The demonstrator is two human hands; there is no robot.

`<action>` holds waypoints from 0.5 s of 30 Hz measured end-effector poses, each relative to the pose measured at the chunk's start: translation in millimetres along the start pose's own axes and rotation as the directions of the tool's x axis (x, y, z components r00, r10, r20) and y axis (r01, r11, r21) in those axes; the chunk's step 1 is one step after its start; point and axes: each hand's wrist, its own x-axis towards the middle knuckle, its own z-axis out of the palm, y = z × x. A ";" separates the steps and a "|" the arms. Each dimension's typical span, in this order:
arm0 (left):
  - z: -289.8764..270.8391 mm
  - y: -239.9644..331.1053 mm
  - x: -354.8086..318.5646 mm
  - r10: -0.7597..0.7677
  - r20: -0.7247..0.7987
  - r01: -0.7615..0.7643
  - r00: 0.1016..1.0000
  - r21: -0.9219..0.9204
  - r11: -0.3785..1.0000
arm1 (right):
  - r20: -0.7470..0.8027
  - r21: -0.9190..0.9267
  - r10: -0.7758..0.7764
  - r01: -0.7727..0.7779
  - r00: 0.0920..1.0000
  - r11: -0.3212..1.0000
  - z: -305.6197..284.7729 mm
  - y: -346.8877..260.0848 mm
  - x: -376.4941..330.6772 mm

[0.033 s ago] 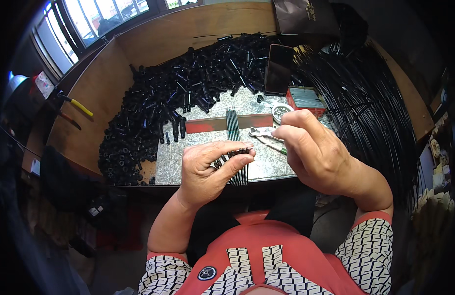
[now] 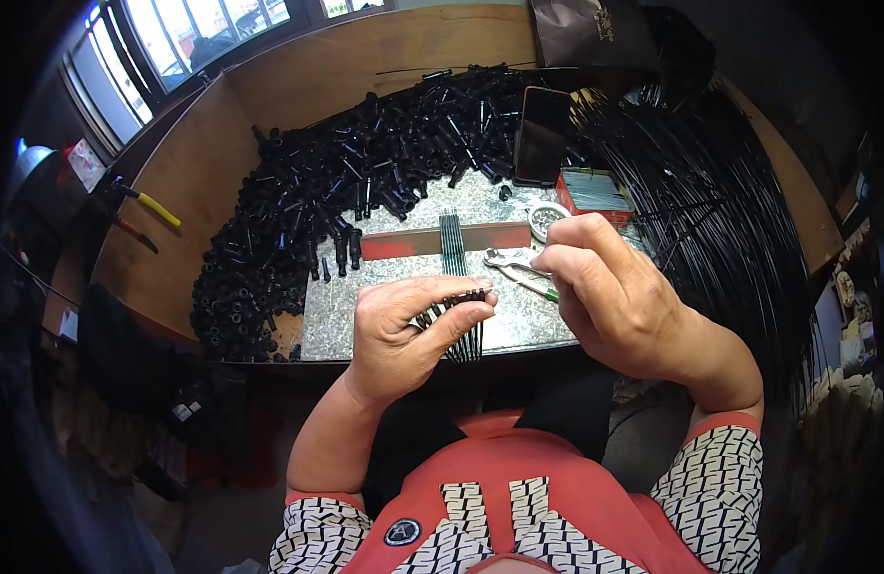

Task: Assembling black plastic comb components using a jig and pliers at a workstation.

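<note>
My left hand (image 2: 389, 330) is closed, pinching a row of small dark parts (image 2: 456, 298) between thumb and fingers; their exact kind is hard to tell. Several thin black rods (image 2: 452, 244) run side by side under that hand and over a reddish bar (image 2: 394, 243) on the speckled board. To the right, my right hand (image 2: 619, 297) is raised with thumb and forefinger pressed together; whatever they hold is too small to name. Just left of its fingertips lies a pair of pliers (image 2: 520, 273) with green on the grips. Behind it sits a round white dish (image 2: 534, 222) of tiny pieces.
A large heap of black tubular parts (image 2: 365, 143) fills the left and back of the wooden-walled bench (image 2: 164, 230). A phone (image 2: 541, 134) leans upright by a red box (image 2: 595, 196) of thin pale pieces. Long black rods (image 2: 729, 220) are bundled at right. Yellow-handled pliers (image 2: 155, 206) hang at left.
</note>
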 end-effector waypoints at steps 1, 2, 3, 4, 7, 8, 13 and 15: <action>-0.4 -1.3 -0.4 0.020 0.024 -0.020 1.000 -0.002 1.000 | 0.000 -0.001 -0.001 0.001 1.000 1.000 -0.4 1.2 -0.6; -1.0 -1.1 0.4 0.021 0.023 -0.020 1.000 -0.002 1.000 | 0.005 0.004 -0.025 0.025 1.000 1.000 -0.4 2.8 -1.0; -1.6 -0.5 1.6 0.023 0.042 -0.023 0.999 -0.001 1.000 | 0.009 0.009 -0.049 0.049 0.999 0.999 -0.4 4.0 -0.9; -2.1 -0.1 1.9 0.023 0.061 -0.023 0.998 0.000 1.000 | 0.010 0.009 -0.049 0.049 0.999 0.999 -1.0 4.1 -0.1; -1.4 -3.1 0.6 0.032 0.067 -0.029 0.997 -0.043 0.999 | 0.051 0.004 -0.086 0.086 0.995 0.996 -2.6 4.1 2.4; -1.4 -3.7 0.8 0.032 0.067 -0.029 0.997 -0.043 0.999 | 0.036 0.013 -0.102 0.102 0.994 0.995 -1.8 4.3 3.1; -1.0 -7.7 2.4 0.114 0.112 -0.112 0.987 -0.024 0.993 | 0.014 0.009 -0.149 0.149 0.989 0.989 -4.2 5.2 5.2; -1.1 -7.4 3.0 0.115 0.122 -0.114 0.986 -0.021 0.993 | 0.003 0.035 -0.157 0.157 0.988 0.987 -3.8 4.1 5.7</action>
